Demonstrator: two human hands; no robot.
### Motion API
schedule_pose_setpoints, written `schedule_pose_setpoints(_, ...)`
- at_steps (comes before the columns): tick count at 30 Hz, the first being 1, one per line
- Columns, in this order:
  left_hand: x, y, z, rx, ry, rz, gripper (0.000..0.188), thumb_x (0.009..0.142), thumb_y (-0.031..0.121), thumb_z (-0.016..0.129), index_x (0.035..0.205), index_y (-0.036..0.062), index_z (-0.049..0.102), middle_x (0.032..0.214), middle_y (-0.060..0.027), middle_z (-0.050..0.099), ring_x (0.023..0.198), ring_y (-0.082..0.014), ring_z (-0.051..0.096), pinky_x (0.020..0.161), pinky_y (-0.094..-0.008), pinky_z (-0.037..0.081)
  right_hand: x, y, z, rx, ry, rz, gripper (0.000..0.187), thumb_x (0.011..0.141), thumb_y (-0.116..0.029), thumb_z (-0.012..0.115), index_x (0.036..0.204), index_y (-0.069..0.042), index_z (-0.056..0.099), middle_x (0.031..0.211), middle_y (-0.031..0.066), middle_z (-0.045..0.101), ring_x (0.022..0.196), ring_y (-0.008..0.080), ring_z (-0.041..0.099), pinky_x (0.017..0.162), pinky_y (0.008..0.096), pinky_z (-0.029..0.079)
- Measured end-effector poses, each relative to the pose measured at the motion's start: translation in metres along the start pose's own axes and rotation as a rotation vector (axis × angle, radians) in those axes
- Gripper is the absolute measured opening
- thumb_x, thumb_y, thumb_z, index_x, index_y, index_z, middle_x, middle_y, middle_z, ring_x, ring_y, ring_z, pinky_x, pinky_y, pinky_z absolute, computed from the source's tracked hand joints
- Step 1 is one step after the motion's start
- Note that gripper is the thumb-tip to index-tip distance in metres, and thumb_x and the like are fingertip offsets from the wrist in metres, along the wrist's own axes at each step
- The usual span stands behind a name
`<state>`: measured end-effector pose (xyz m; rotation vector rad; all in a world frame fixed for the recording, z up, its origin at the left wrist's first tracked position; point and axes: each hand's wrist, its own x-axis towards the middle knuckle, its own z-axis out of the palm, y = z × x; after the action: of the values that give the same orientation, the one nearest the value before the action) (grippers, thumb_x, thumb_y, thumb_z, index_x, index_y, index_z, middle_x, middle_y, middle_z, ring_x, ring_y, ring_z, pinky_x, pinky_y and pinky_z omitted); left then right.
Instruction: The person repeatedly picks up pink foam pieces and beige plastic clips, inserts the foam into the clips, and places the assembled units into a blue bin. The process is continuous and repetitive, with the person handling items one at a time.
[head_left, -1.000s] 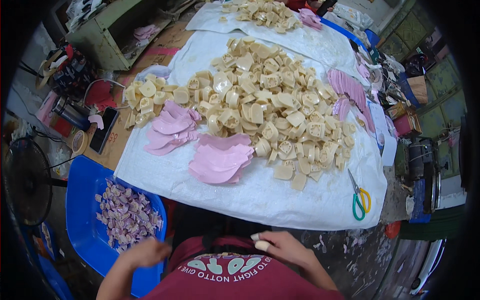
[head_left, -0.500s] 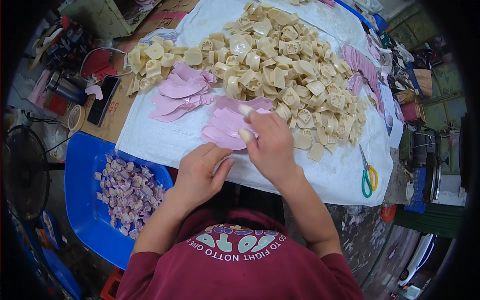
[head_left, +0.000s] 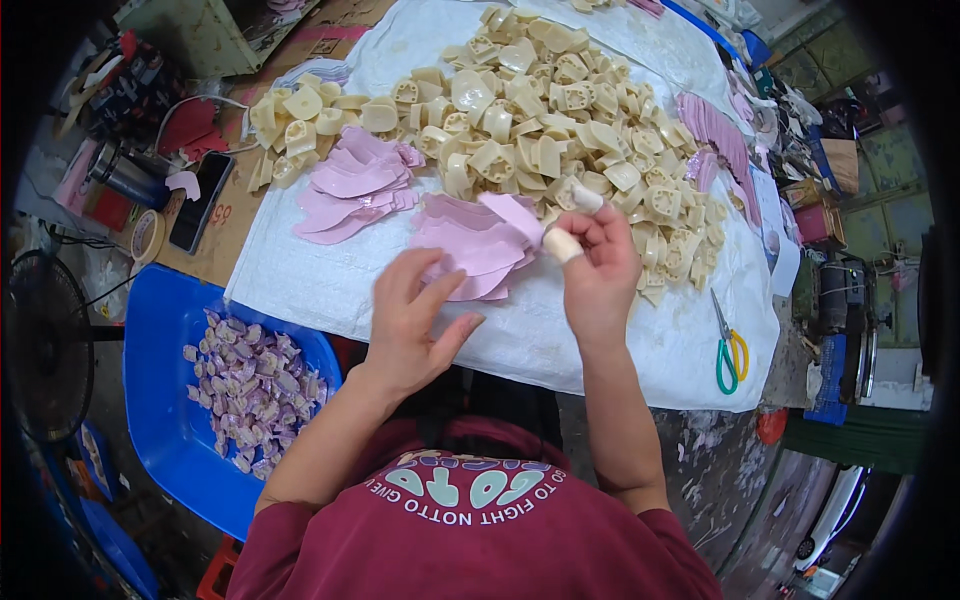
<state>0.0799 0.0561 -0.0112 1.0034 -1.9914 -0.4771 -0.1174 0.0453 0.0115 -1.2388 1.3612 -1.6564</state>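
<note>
A pink, thin, curved leather-like piece [head_left: 513, 216] is raised at the upper right of a fanned stack of similar pink pieces [head_left: 465, 245]. Its right end meets the pale-capped fingertips of my right hand [head_left: 605, 275], which is closed on it. My left hand [head_left: 408, 325] holds nothing; its fingers are spread, their tips at the stack's left edge. Further left on the white cloth [head_left: 300, 275] lies a second pink stack [head_left: 360, 185]. A big heap of cream moulded pieces [head_left: 560, 130] rises just beyond both stacks.
A blue tub [head_left: 165, 400] with small purple-and-cream pieces [head_left: 255, 385] stands at the left. Scissors [head_left: 730, 345] with green and yellow handles lie at the cloth's right. A phone [head_left: 203, 200], tape roll [head_left: 149, 236] and dark bottle [head_left: 130, 175] sit on the far left.
My right hand has moved right, off the stack, and a pink piece now lifts at its fingertips. My left hand has gone up slightly toward the stack, its fingers opening out.
</note>
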Motion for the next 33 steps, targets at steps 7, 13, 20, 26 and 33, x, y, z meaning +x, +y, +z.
schedule_pose_setpoints(7,0.015,0.017,0.004,-1.153,-0.141,-0.754,0.034,0.093,0.024,0.06,0.112,-0.0035,0.064,0.117,-0.0165,0.062,0.102,-0.0197,0.062,0.086,-0.0346,0.05,-0.042,-0.019,-0.013,-0.454,-0.202,-0.531,0.032,0.07,0.007,0.062,0.101,0.001,0.059,0.095,0.0136,0.061,0.081,0.0313,0.059,0.069,0.0368,0.05)
schedule_pose_setpoints(13,0.03,0.018,0.002,-1.311,0.01,-0.863,0.039,0.097,0.025,0.054,0.121,-0.0044,0.055,0.12,-0.0214,0.059,0.109,-0.0293,0.061,0.086,-0.0379,0.058,-0.02,0.006,-0.077,-1.137,-0.208,-0.248,0.031,0.071,0.002,0.062,0.102,0.0,0.06,0.098,0.0145,0.058,0.084,0.035,0.06,0.074,0.0423,0.05)
schedule_pose_setpoints(20,0.041,0.019,0.003,-1.569,0.151,-0.864,0.035,0.097,0.022,0.052,0.12,-0.0049,0.055,0.125,-0.0226,0.055,0.113,-0.031,0.059,0.087,-0.0374,0.058,-0.039,0.01,-0.105,-1.136,-0.293,-0.137,0.026,0.07,0.005,0.06,0.096,0.001,0.064,0.093,0.0142,0.058,0.083,0.0319,0.061,0.071,0.0402,0.052)
schedule_pose_setpoints(26,0.035,0.028,0.004,-1.498,0.108,-0.853,0.032,0.097,0.02,0.054,0.118,-0.0036,0.056,0.12,-0.021,0.059,0.107,-0.0266,0.062,0.085,-0.0346,0.058,-0.04,-0.042,-0.058,-0.53,-0.108,-0.057,0.024,0.075,0.008,0.065,0.098,0.003,0.061,0.098,0.0144,0.063,0.086,0.0278,0.066,0.076,0.0342,0.053)
schedule_pose_setpoints(33,0.031,0.048,-0.003,-1.536,0.117,-0.837,0.036,0.097,0.024,0.055,0.122,-0.0028,0.055,0.118,-0.0185,0.063,0.105,-0.0218,0.063,0.092,-0.0344,0.05,-0.039,-0.041,0.003,-0.287,-0.173,-0.542,0.034,0.066,0.012,0.066,0.096,0.003,0.053,0.097,0.0168,0.066,0.089,0.0322,0.066,0.077,0.0356,0.055)
